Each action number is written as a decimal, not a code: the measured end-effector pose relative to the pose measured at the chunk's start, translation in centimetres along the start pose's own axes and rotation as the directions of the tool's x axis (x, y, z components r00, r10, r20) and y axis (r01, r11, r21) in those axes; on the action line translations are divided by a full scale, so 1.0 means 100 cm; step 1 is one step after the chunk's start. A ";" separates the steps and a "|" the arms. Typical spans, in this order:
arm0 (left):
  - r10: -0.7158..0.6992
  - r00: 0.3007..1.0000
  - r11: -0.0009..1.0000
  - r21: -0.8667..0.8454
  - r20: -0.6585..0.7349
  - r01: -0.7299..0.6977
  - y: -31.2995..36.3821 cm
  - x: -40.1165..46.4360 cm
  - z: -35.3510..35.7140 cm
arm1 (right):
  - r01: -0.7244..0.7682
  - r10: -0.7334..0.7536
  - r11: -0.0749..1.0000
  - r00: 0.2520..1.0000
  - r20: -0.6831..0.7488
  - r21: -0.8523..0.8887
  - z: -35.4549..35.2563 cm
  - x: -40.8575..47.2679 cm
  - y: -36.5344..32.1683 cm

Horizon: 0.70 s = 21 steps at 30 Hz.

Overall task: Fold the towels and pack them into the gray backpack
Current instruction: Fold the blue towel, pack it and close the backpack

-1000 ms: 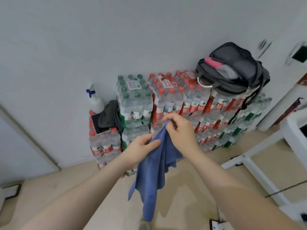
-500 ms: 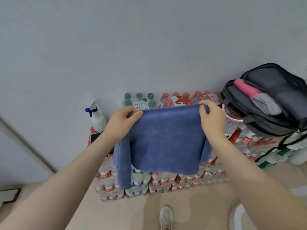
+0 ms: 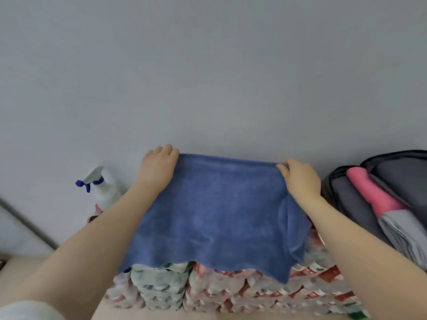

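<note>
A blue towel (image 3: pixel 217 213) is spread flat over the top of stacked packs of water bottles (image 3: pixel 231 289), its near edge hanging over the front. My left hand (image 3: pixel 159 168) grips its far left corner and my right hand (image 3: pixel 300 179) pinches its far right corner. The gray backpack (image 3: pixel 351 199) lies open at the right on the same stack. Inside it are a rolled pink towel (image 3: pixel 372 192) and a folded gray towel (image 3: pixel 402 229).
A white spray bottle (image 3: pixel 104 188) with a blue trigger stands left of the stack against the gray wall (image 3: pixel 208 77). Beige floor (image 3: pixel 20 273) shows at the lower left.
The towel hung bunched from both hands, then was pulled out wide and laid over the bottle packs. My hands moved apart to its far corners and the view came closer to the stack.
</note>
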<state>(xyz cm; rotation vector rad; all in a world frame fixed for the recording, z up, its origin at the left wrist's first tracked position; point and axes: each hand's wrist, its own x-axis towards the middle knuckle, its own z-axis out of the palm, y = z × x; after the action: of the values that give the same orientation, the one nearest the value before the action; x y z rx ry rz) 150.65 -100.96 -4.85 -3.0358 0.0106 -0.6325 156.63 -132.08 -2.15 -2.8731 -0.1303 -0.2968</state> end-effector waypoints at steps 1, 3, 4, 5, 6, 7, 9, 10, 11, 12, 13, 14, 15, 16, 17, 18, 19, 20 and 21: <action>-0.007 1.000 0.998 0.057 0.007 0.007 0.002 0.000 0.011 | 0.005 -0.004 1.000 0.999 0.042 -0.023 0.009 0.008 0.006; -0.001 0.998 0.996 0.093 0.065 -0.005 0.004 -0.002 0.034 | 0.025 -0.017 0.998 0.992 0.124 -0.063 0.026 0.018 0.015; 0.009 0.994 0.996 0.086 0.110 -0.019 0.005 -0.004 0.045 | 0.035 -0.022 0.996 0.986 0.163 -0.078 0.033 0.020 0.019; 0.004 0.989 0.997 0.075 0.145 -0.015 0.005 -0.007 0.055 | 0.045 -0.025 0.994 0.980 0.198 -0.100 0.038 0.021 0.022; -0.016 0.987 0.997 0.072 0.161 0.005 0.006 -0.008 0.061 | 0.057 -0.027 0.990 0.974 0.227 -0.128 0.042 0.021 0.026; -0.044 0.987 0.997 0.076 0.158 0.032 0.007 -0.009 0.064 | 0.069 -0.029 0.986 0.967 0.254 -0.150 0.045 0.021 0.030; -0.066 0.992 0.996 0.074 0.111 0.058 0.006 -0.006 0.069 | 0.069 -0.017 0.987 0.942 0.336 -0.143 0.046 0.021 0.037; -0.070 0.993 0.996 0.071 0.098 0.063 0.005 -0.004 0.071 | 0.070 -0.016 0.989 0.922 0.386 -0.126 0.044 0.021 0.040; -0.068 0.993 0.996 0.070 0.098 0.062 0.004 -0.001 0.073 | 0.078 -0.022 0.991 0.900 0.436 -0.111 0.043 0.020 0.042; -0.061 0.992 0.996 0.068 0.112 0.054 0.003 0.002 0.074 | 0.088 -0.028 0.991 0.875 0.484 -0.102 0.040 0.020 0.044; -0.063 0.990 0.996 0.064 0.125 0.055 0.001 0.005 0.075 | 0.093 -0.027 0.991 0.849 0.528 -0.100 0.038 0.018 0.045; -0.074 0.987 0.996 0.056 0.141 0.067 -0.001 0.007 0.076 | 0.083 -0.019 0.993 0.826 0.564 -0.087 0.037 0.015 0.046; -0.097 0.983 0.995 0.037 0.155 0.092 -0.002 0.008 0.074 | 0.051 -0.014 0.998 0.813 0.582 -0.048 0.036 0.012 0.048; -0.121 0.981 0.993 0.020 0.150 0.119 -0.003 0.009 0.074 | 0.001 -0.013 1.000 0.820 0.572 0.022 0.035 0.009 0.050; -0.139 0.983 0.990 0.017 0.123 0.138 -0.003 0.010 0.073 | -0.065 -0.010 0.990 0.844 0.536 0.121 0.035 0.006 0.052; -0.144 0.985 0.989 0.029 0.091 0.142 0.001 0.011 0.070 | -0.135 -0.001 0.961 0.872 0.489 0.243 0.033 0.002 0.053; -0.124 0.992 0.992 0.038 0.027 0.123 0.008 0.011 0.064 | -0.185 0.008 0.912 0.900 0.435 0.367 0.032 0.000 0.054; -0.063 0.998 0.998 0.015 -0.023 0.063 0.020 0.011 0.058 | -0.216 0.025 0.861 0.923 0.384 0.462 0.031 -0.001 0.054; 0.026 0.998 0.999 -0.041 -0.052 -0.029 0.037 0.008 0.054 | -0.232 0.050 0.827 0.938 0.344 0.511 0.029 -0.002 0.054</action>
<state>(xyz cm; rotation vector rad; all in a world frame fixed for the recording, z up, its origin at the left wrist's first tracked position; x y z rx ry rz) 153.56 -104.43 -9.64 -3.0525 0.0680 -0.7172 157.61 -136.51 -6.22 -2.3124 -0.0441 0.2126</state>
